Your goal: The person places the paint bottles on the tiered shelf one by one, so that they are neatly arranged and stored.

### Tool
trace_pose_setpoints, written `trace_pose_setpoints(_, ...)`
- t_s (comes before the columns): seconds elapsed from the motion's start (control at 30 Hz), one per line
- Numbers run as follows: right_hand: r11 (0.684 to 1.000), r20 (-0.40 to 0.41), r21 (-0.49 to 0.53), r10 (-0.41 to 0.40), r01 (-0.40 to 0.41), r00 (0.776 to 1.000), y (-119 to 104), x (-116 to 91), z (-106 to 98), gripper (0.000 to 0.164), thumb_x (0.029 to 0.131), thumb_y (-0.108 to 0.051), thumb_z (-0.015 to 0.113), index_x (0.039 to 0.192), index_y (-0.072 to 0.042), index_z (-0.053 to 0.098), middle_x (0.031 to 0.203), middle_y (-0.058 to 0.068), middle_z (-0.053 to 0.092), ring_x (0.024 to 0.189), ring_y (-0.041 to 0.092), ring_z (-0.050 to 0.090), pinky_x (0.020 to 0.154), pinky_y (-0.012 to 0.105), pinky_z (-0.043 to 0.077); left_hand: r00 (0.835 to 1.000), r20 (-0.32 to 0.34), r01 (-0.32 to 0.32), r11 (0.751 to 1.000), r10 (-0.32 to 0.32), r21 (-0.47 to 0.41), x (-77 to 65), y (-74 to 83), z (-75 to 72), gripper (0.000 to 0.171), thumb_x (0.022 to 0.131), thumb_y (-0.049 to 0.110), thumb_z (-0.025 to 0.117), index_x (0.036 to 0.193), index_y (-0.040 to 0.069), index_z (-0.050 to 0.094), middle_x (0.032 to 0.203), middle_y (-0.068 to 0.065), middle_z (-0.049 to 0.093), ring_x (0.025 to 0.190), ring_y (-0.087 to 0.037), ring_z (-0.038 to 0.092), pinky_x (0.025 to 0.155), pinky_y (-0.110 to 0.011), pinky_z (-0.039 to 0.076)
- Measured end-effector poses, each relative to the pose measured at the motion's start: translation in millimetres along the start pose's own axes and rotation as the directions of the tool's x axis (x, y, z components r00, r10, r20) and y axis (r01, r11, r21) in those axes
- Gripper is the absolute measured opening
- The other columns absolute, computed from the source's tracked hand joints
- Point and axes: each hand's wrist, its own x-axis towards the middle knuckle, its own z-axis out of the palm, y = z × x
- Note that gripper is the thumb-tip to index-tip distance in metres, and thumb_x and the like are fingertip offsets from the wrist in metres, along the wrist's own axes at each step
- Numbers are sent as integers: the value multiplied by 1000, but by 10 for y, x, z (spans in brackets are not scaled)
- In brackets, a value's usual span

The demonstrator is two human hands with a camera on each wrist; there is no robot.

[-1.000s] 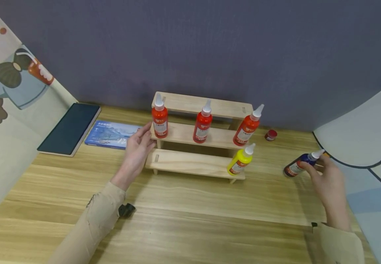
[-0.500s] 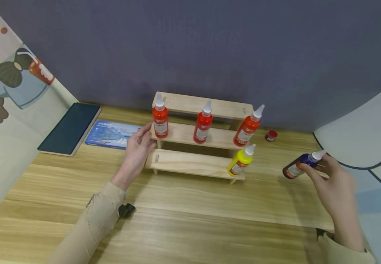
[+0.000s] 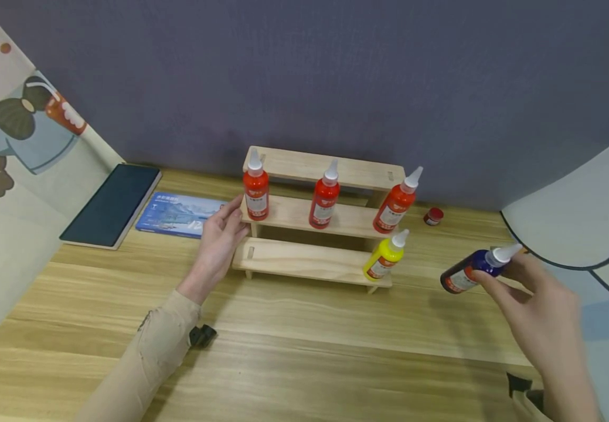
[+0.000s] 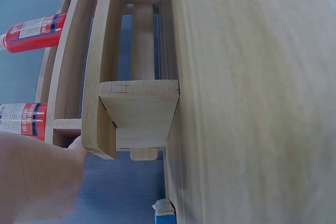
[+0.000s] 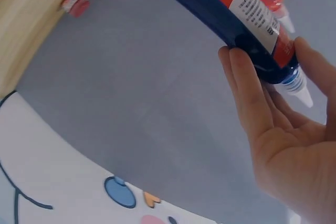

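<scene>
My right hand (image 3: 538, 316) pinches a dark blue paint bottle (image 3: 468, 272) near its shoulder. The bottle leans with its white nozzle toward the hand, above the table right of a three-step wooden rack (image 3: 304, 258). In the right wrist view, thumb and fingers lie on opposite sides of the blue bottle (image 5: 247, 22). My left hand (image 3: 221, 237) holds the left end of the rack's middle step, beside a red paint bottle (image 3: 256, 196); its fingertips are partly hidden. Two more red bottles, a middle one (image 3: 324, 203) and a tilted right one (image 3: 395, 209), share that step.
A yellow paint bottle (image 3: 384, 258) leans on the lowest step's right end. A small red jar (image 3: 433, 216) sits right of the rack. On the left lie a blue flat box (image 3: 177, 214) and a dark notebook (image 3: 111, 205). A grey partition (image 3: 309, 76) rises behind.
My right hand has lifted the blue bottle off the table and drawn it slightly left and nearer, tilting it more. The left hand and the rack stay in place.
</scene>
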Motion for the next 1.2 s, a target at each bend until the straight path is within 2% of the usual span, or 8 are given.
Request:
trace_pose_setpoints(0.3,998,55,34,-55,53,997,-227,-108,-6,37,92,-5,87,125,-2,71,117,18,73,102,-27,50,76,-3,50,1000,3,5,1000,-5,12,10,-9,-8,51,117,6,36,167,0,29,171,-17,31,133,-25,52,123,-34,42)
trace_pose_setpoints(0.5,993,96,76,-99,92,990,-311,-138,47,37,89,-1,88,122,0,72,116,22,75,103,-26,52,79,-1,51,1000,4,1,1000,-1,16,12,-12,-12,51,117,7,36,167,1,29,172,-17,29,129,-23,53,123,-34,43)
trace_pose_setpoints(0.73,984,142,111,-158,143,977,-402,-194,126,39,85,1,90,120,-4,73,113,19,77,103,-22,56,77,3,55,1000,4,7,1000,-7,18,12,-9,-14,51,117,7,37,167,1,29,173,-17,28,140,-30,48,124,-34,42)
trace_pose_setpoints(0.77,983,142,110,-163,148,976,-420,-202,133,40,85,1,91,120,-4,73,113,19,77,104,-16,62,78,3,55,1000,4,8,1000,-8,18,13,-8,-11,51,117,7,37,167,1,29,173,-17,28,142,-31,47,124,-34,42)
trace_pose_setpoints(0.83,980,146,120,-174,157,974,-448,-220,151,41,84,2,91,120,-5,73,113,17,78,104,-14,64,78,4,56,1000,3,10,1000,-10,18,13,-6,-8,51,117,7,37,168,1,28,173,-17,27,144,-33,46,124,-34,42)
trace_pose_setpoints(0.97,975,155,141,-193,171,969,-508,-238,187,41,83,2,92,118,-7,74,113,12,78,104,-11,66,79,6,57,1000,2,14,1000,-14,14,14,-5,-5,51,117,7,37,168,2,28,173,-17,27,144,-34,46,124,-34,42)
trace_pose_setpoints(1.0,972,156,155,-203,179,967,-525,-242,198,41,82,2,92,118,-8,74,113,11,78,104,-16,61,79,7,58,1000,1,15,1000,-15,15,14,-5,-5,51,117,7,37,168,2,28,173,-16,27,144,-34,46,123,-34,42)
trace_pose_setpoints(1.2,960,179,197,-237,201,955,-636,-251,263,39,82,2,93,114,-10,74,110,5,79,101,-8,67,78,11,61,1000,-4,20,1000,-20,8,12,-2,-11,52,117,7,37,168,2,28,173,-17,27,146,-35,45,123,-34,42)
